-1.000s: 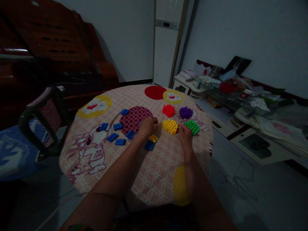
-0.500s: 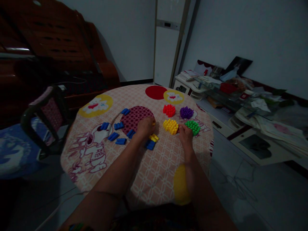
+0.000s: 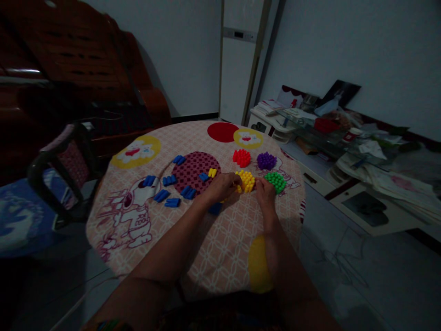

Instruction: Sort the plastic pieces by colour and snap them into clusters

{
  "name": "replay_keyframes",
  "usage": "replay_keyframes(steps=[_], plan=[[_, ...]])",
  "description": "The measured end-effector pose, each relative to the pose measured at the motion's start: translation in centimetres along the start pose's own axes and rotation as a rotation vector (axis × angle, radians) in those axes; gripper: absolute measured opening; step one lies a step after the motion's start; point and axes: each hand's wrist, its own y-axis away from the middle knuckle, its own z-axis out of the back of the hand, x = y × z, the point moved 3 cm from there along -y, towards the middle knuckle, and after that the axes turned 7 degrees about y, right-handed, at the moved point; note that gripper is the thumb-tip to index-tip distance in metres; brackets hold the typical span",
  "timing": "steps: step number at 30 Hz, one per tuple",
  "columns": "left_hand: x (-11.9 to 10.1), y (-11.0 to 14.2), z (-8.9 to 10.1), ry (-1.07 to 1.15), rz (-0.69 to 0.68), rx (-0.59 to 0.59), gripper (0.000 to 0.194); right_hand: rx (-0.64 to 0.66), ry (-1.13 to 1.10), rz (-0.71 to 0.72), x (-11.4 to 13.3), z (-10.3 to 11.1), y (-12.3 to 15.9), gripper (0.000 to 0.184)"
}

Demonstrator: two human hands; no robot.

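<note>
My left hand [image 3: 223, 187] reaches to the left side of a cluster of small knobby yellow pieces [image 3: 246, 180]. Its fingers are curled, with the tips against the yellow pieces. At the cluster's right edge is my right hand [image 3: 265, 192], thumb and fingers drawn together; what they hold, if anything, is too small to make out. Left of my left hand, a yellow pair [image 3: 212, 172] lies beside a blue piece [image 3: 203, 177]. A larger blue piece [image 3: 215, 208] shows below my left wrist, with a bit of yellow partly hidden there.
Red [image 3: 241, 157], purple [image 3: 266, 161] and green [image 3: 275, 182] clusters stand around the yellow one. Several blue pieces [image 3: 172, 202] are scattered at left on the round patterned tablecloth [image 3: 206, 257]. A chair [image 3: 65, 170] stands left, a cluttered cabinet [image 3: 317, 184] right.
My left hand has moved right, from the maroon circle to the yellow cluster, uncovering a yellow pair beside a blue piece. My right hand has stayed by the cluster's right edge.
</note>
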Motion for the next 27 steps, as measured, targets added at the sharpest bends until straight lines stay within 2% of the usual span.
replay_keyframes(steps=[7,11,15,17,21,24,27], plan=[[0.6,-0.9,-2.0,0.014,-0.11,-0.014,0.026,0.013,-0.005,-0.006,0.1,0.1,0.0,0.036],[1.0,-1.3,-2.9,0.044,-0.106,-0.037,0.025,0.014,-0.006,-0.004,0.0,0.1,0.1,0.036],[1.1,-1.5,-2.4,0.04,-0.086,-0.104,0.028,0.011,-0.014,-0.006,-0.2,0.0,0.0,0.037],[1.6,-1.4,-1.1,0.01,-0.018,-0.173,0.028,0.012,-0.013,-0.012,-0.2,-0.1,0.0,0.038],[4.2,-0.4,2.0,-0.14,0.23,-0.321,0.022,-0.012,-0.015,-0.034,-0.3,-0.2,-0.1,0.039],[6.5,0.5,2.8,-0.251,0.389,-0.283,0.026,-0.013,-0.013,-0.033,-0.3,-0.2,-0.1,0.039],[7.8,0.9,2.6,-0.286,0.453,-0.223,0.035,-0.004,-0.009,-0.014,-0.2,-0.1,0.0,0.039]])
